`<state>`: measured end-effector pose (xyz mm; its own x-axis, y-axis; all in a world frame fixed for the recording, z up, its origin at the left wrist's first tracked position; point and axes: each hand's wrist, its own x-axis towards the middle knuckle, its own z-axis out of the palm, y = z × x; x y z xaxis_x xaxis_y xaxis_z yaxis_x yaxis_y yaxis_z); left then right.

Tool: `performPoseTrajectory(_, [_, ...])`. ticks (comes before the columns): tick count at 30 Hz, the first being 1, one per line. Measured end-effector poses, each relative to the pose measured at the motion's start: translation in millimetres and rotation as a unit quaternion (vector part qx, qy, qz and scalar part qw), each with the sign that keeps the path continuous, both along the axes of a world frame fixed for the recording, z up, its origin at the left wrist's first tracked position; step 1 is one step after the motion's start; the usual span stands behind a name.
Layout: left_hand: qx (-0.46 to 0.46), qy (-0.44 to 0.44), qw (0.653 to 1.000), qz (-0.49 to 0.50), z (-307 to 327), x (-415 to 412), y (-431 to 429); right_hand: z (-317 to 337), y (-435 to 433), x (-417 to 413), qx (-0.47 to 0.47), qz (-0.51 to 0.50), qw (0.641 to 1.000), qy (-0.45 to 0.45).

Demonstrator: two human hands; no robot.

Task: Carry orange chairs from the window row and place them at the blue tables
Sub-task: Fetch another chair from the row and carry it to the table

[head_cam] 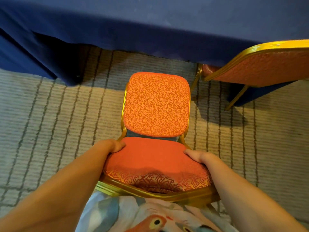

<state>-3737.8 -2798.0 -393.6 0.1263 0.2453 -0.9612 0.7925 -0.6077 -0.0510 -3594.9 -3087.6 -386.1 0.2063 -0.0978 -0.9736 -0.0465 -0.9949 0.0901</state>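
The left hand point(111, 146) and right hand point(199, 156) grip the chair point(155, 106) by the two sides of its seat, fingers curled over the cushion edge. The seat front is against the person's shirt point(117, 215), and the backrest points toward the blue table point(150, 22) over the carpet point(50, 114). A second chair point(260, 67) stands at the table to the right.

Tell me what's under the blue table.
Under the blue table, only striped carpet and the seat edge of a second chair show. The hanging tablecloth covers the legs and everything further in.
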Motion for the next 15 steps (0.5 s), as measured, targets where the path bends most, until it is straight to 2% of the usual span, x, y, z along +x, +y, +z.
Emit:
performPoseTrajectory(8, [-0.053,0.051,0.996,-0.047,31,33,30,30,16,34,0.003,-0.004,0.999,0.037])
performPoseTrajectory(15, [-0.048,0.025,0.996,-0.072,43,76,58,44,39,71,0.025,0.022,0.999,0.015])
